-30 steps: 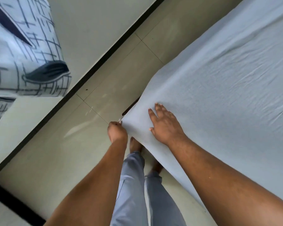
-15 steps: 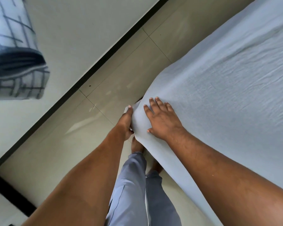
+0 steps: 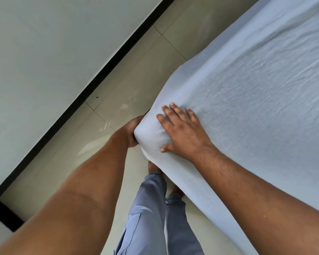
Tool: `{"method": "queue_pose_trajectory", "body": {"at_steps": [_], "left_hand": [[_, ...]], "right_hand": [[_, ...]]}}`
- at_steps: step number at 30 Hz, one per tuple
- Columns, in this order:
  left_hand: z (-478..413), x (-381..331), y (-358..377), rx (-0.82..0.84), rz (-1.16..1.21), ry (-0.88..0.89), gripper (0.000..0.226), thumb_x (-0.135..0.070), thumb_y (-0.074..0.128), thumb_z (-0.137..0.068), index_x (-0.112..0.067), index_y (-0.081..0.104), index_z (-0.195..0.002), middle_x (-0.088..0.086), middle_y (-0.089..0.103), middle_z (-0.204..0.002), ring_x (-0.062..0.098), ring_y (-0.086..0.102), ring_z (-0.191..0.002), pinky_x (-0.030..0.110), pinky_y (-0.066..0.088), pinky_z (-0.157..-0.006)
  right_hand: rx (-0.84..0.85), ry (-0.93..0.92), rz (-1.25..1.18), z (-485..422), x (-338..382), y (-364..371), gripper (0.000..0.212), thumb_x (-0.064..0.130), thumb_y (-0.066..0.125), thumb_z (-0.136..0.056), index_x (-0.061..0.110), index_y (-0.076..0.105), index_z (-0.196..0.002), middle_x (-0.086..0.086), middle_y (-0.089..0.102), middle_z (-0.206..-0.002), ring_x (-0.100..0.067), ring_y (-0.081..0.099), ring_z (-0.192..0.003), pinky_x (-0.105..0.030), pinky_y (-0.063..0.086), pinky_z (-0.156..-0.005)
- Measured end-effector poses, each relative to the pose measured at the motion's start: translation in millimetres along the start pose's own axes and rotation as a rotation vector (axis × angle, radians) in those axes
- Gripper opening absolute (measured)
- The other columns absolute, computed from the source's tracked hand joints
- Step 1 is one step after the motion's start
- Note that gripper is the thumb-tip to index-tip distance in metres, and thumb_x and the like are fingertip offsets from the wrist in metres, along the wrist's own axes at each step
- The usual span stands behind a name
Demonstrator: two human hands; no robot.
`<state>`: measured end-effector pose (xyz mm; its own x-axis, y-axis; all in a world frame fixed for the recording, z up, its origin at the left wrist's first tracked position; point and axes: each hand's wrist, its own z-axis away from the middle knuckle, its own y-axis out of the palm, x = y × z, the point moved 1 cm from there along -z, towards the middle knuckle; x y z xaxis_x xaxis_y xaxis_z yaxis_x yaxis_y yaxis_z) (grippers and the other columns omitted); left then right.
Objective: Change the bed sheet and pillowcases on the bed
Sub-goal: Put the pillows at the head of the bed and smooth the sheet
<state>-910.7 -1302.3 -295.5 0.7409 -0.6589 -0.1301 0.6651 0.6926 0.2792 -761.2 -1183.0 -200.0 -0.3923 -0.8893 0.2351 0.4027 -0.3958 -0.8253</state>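
Since 1.0 s ago: left hand (image 3: 132, 132) has gone from pinching the hanging edge of the bed sheet (image 3: 247, 85) out beside the mattress corner to lying tight against the corner's side, and the loose point of cloth now wraps round the corner as a rounded bulge. Right hand (image 3: 185, 134) has slid nearer the corner tip. Right hand now: flat on top of the sheet at the corner, 4 fingers spread and straight, thumb out toward the near edge, palm pressing down, nothing grasped. Left hand now: back of hand and wrist visible, fingers hidden under the sheet's bulge; cannot tell whether they grip cloth. Sheet: pale blue, covers the whole visible mattress top, fine creases across it, draped over the near side down toward the floor (image 3: 118, 92). Person stands at the corner in grey-blue trousers (image 3: 151, 218), 1 bare foot (image 3: 153, 167) showing just below the sheet edge. Beige tiles meet a pale wall (image 3: 44, 52) along a black skirting strip (image 3: 99, 74).
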Motion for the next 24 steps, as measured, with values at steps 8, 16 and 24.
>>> {"method": "queue_pose_trajectory", "body": {"at_steps": [8, 16, 24], "left_hand": [[-23.9, -10.9, -10.1, -0.045, -0.186, -0.050, 0.051, -0.038, 0.063, -0.090, -0.010, 0.065, -0.132, 0.014, 0.065, -0.133, 0.034, 0.062, -0.123, 0.049, 0.040, -0.114], [-23.9, -33.3, 0.4, -0.330, -0.695, 0.069, 0.024, -0.025, 0.062, -0.095, -0.005, 0.071, -0.103, 0.011, 0.072, -0.105, 0.028, 0.063, -0.086, 0.032, 0.046, -0.076], [18.3, -29.7, 32.1, -0.628, -0.805, 0.256, 0.081, -0.066, 0.020, -0.101, -0.004, 0.050, -0.143, 0.019, 0.050, -0.146, 0.038, 0.047, -0.134, 0.046, 0.036, -0.111]], "right_hand": [[-0.146, 0.097, -0.025, 34.3, -1.3, 44.6, 0.094, 0.065, 0.055, -0.090, 0.021, 0.015, -0.163, -0.009, 0.004, -0.171, -0.029, 0.005, -0.158, -0.053, 0.020, -0.124], [-0.077, 0.321, -0.041, 102.4, -19.9, 93.5, 0.095, 0.066, 0.052, -0.088, 0.020, 0.017, -0.163, -0.013, 0.007, -0.170, -0.035, 0.012, -0.156, -0.055, 0.025, -0.122], [0.091, 0.500, -0.088, 169.0, -43.7, 68.0, 0.090, 0.069, 0.038, -0.097, 0.026, -0.006, -0.162, -0.011, -0.015, -0.169, -0.032, -0.011, -0.157, -0.051, 0.006, -0.125]]}}
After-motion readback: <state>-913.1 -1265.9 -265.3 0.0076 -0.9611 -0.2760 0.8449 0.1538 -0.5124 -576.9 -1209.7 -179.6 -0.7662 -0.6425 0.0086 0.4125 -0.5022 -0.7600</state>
